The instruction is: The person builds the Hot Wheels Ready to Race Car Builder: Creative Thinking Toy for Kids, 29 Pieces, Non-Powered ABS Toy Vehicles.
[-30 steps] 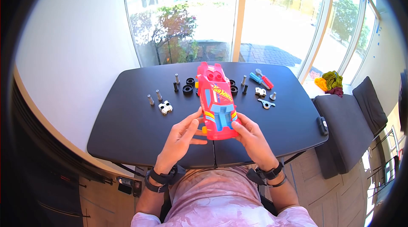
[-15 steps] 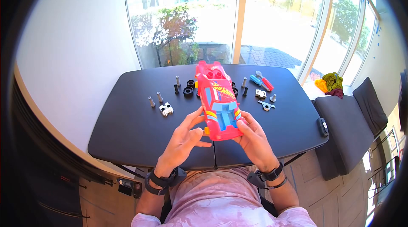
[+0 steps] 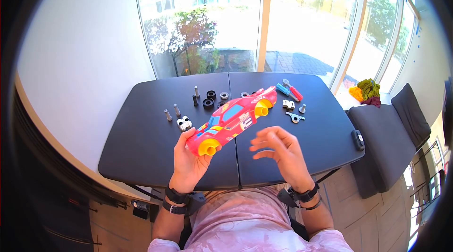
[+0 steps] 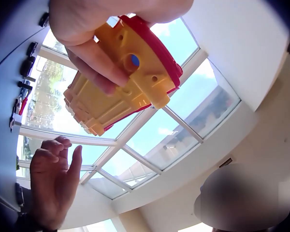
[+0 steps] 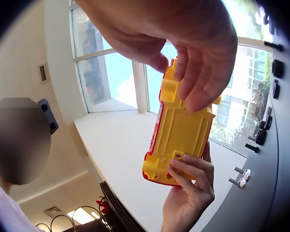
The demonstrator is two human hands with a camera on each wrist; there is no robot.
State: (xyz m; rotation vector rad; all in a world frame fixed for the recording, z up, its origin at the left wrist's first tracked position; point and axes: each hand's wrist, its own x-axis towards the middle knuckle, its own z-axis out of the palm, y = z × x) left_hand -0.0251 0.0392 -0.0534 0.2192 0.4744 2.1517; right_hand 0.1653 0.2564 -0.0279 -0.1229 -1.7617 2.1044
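Tilted on its side above the table, the red toy car (image 3: 231, 117) shows its yellow axle hubs, with no wheels on them. The left hand (image 3: 188, 164) grips its lower-left end; in the left wrist view those fingers (image 4: 99, 63) lie across the yellow underside (image 4: 121, 94). To the right of the car, the right hand (image 3: 283, 155) hangs apart from it with loosely bent fingers and holds nothing. The right wrist view has the right hand (image 5: 183, 43) in front of the car's yellow underside (image 5: 179, 135).
On the black table (image 3: 141, 143) stand grey and black posts (image 3: 197, 91), black wheels (image 3: 208, 103), white parts (image 3: 184, 122), a grey bracket (image 3: 295, 117) and a red-handled tool (image 3: 296, 92). A dark case (image 3: 357, 140) lies at the right edge, beside a grey seat (image 3: 384, 143).
The car has turned from upright, top showing, to a slanted side view, its far end swung right. The right hand has let go of it and moved slightly right.
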